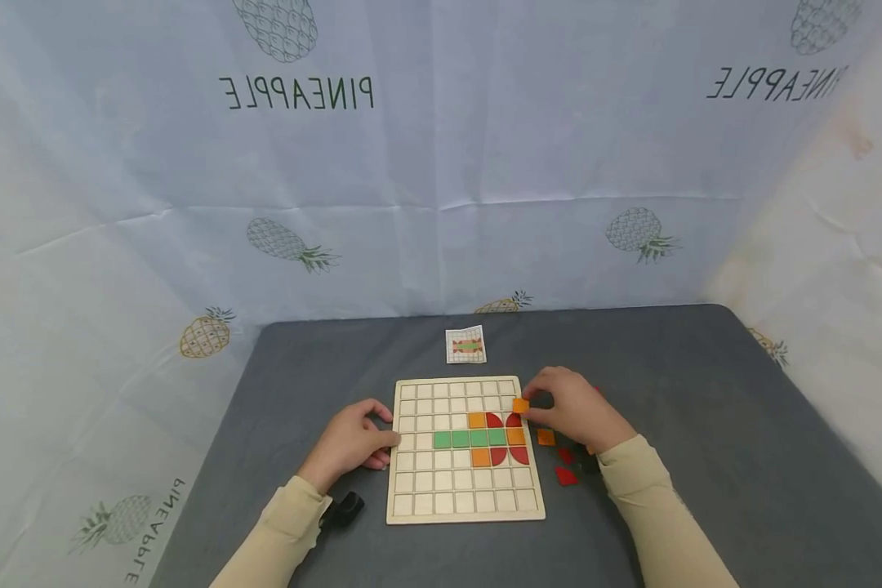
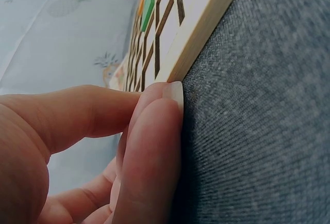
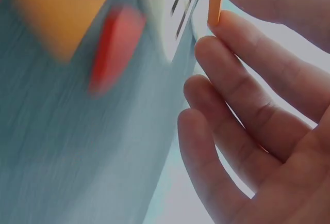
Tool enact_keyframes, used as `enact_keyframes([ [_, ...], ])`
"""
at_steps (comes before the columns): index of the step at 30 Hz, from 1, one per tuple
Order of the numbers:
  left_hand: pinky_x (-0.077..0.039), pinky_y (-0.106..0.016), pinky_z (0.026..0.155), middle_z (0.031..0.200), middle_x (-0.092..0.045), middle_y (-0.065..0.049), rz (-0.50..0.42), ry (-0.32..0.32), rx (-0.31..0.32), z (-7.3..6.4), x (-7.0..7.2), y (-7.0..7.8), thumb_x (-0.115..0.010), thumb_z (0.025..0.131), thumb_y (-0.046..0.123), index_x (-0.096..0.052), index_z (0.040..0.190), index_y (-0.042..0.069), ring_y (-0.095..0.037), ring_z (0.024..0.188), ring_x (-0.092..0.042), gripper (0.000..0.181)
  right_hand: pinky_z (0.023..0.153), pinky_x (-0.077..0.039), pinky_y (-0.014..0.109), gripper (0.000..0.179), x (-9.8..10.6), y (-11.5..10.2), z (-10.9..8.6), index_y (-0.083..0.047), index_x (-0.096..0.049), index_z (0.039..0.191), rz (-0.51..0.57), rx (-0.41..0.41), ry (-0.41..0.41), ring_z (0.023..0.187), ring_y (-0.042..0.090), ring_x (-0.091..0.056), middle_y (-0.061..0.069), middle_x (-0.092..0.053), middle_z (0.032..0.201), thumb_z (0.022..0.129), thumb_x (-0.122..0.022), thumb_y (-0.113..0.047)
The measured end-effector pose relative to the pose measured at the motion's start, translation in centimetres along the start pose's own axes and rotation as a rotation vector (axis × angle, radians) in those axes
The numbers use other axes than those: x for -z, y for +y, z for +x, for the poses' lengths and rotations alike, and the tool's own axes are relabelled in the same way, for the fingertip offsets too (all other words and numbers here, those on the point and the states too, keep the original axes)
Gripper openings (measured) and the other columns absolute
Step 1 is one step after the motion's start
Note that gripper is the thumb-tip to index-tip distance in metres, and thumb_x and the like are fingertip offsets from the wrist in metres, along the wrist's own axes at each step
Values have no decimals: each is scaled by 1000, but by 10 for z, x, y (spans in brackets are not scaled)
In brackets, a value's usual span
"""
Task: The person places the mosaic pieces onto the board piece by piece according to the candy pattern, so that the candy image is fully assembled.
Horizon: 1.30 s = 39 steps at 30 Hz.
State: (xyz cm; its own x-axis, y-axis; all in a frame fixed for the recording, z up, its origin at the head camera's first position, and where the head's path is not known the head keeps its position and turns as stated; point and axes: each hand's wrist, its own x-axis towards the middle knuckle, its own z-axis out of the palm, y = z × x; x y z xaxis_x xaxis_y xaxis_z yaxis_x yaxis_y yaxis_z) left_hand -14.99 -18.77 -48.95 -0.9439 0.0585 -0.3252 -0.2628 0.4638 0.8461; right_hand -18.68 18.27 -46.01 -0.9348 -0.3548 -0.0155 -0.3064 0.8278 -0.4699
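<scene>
The thumb and first finger of the right hand (image 1: 575,406) are close together, pinching a small orange square (image 1: 520,405). The other fingers bend a little and hold nothing. The square is by the right edge of the wooden board (image 1: 444,501), next to a red piece (image 1: 514,420). The left hand (image 1: 349,439) is loose, its fingertips touching the board's left edge. On the board, green squares (image 1: 460,439) make a row, with orange and red pieces around them. More loose pieces (image 1: 546,438) lie on the gray table (image 1: 610,343) to the right. Behind the board is a little picture card (image 1: 466,345).

The step in hand seems to be putting the square on the board. That seems to call for lining it up with a box and letting go gently.
</scene>
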Motion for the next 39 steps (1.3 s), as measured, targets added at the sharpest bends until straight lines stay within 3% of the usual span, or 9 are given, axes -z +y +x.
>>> enact_keyframes([
  [5, -66, -36, 58, 78, -69, -13, 2, -7, -2, 0, 0, 0, -87, 90, 15, -68, 118, 9, -19, 60, -74, 34, 87, -61, 38, 14, -18, -35, 19, -19, -82, 105, 46, 46, -29, 96, 18, -61, -2, -71, 102, 92, -87, -23],
  [10, -66, -35, 58, 77, -70, -12, 1, -15, -7, 0, -1, 0, -87, 89, 15, -67, 117, 9, -18, 60, -74, 35, 78, -56, 31, 13, -35, -54, 27, -20, -83, 103, 34, 158, -38, 92, 11, -55, -6, -69, 100, 92, -88, -25],
  [16, -66, -35, 57, 77, -70, -12, 1, -15, -13, 1, -4, 1, -87, 89, 15, -67, 117, 8, -17, 59, -73, 35, 73, -54, 26, 15, -44, -58, 27, -19, -82, 103, -13, 218, -7, 89, 9, -54, -8, -68, 98, 91, -89, -25],
  [39, -66, -36, 57, 78, -70, -12, 5, -7, -6, 1, 0, 1, -87, 89, 14, -67, 117, 9, -18, 59, -73, 34, 76, -56, 27, 8, -52, -62, 33, -17, -83, 102, -27, 240, -21, 94, 10, -56, -6, -68, 97, 94, -84, -16],
])
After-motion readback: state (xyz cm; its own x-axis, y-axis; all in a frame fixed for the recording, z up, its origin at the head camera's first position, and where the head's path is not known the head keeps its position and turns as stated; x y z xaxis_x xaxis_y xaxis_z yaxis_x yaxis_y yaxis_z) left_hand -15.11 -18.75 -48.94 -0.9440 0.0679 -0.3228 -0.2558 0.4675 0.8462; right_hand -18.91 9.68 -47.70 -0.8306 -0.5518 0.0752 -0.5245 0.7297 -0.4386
